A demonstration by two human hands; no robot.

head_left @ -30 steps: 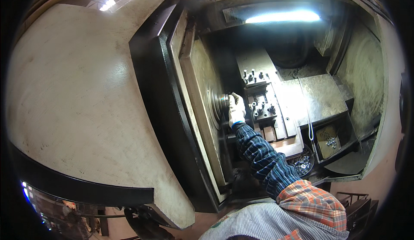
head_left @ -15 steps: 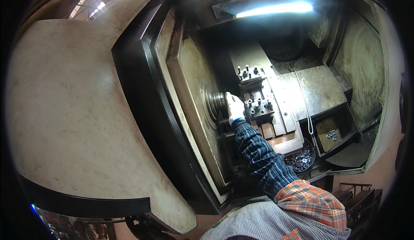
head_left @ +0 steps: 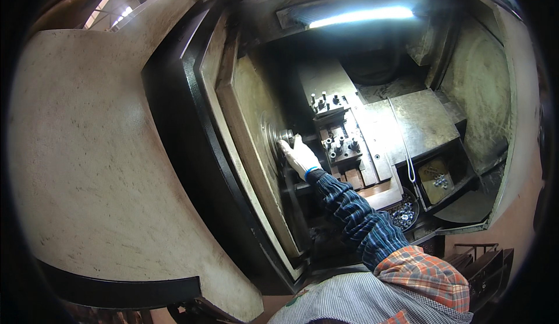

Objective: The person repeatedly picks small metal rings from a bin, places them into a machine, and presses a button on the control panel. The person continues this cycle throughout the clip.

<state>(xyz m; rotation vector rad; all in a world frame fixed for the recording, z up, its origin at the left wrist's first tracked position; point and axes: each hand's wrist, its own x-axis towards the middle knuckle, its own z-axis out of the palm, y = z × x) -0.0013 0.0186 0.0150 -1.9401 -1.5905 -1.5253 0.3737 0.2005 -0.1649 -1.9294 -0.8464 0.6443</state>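
Note:
My right hand (head_left: 301, 156), in a white work glove with a blue cuff, reaches into a lathe's working space. Its thumb and fingers are closed round the front of the small round chuck (head_left: 285, 134) on the left wall. Whether a small part sits between the fingertips is hidden. Just right of the hand stands a tool block (head_left: 343, 147) with several upright bolts, and a second bolted tool block (head_left: 328, 104) lies farther back. My left hand is out of view.
A bowl of small metal parts (head_left: 405, 212) stands low on the right, near a tray (head_left: 434, 191) holding several nut-like pieces. A thin hooked rod (head_left: 402, 131) lies over the metal cover (head_left: 428, 120). The black-edged door (head_left: 186, 131) borders the left.
My right hand has shifted slightly left and changed its hold, its thumb and fingers now spread round the chuck's front. The whole view has moved a little.

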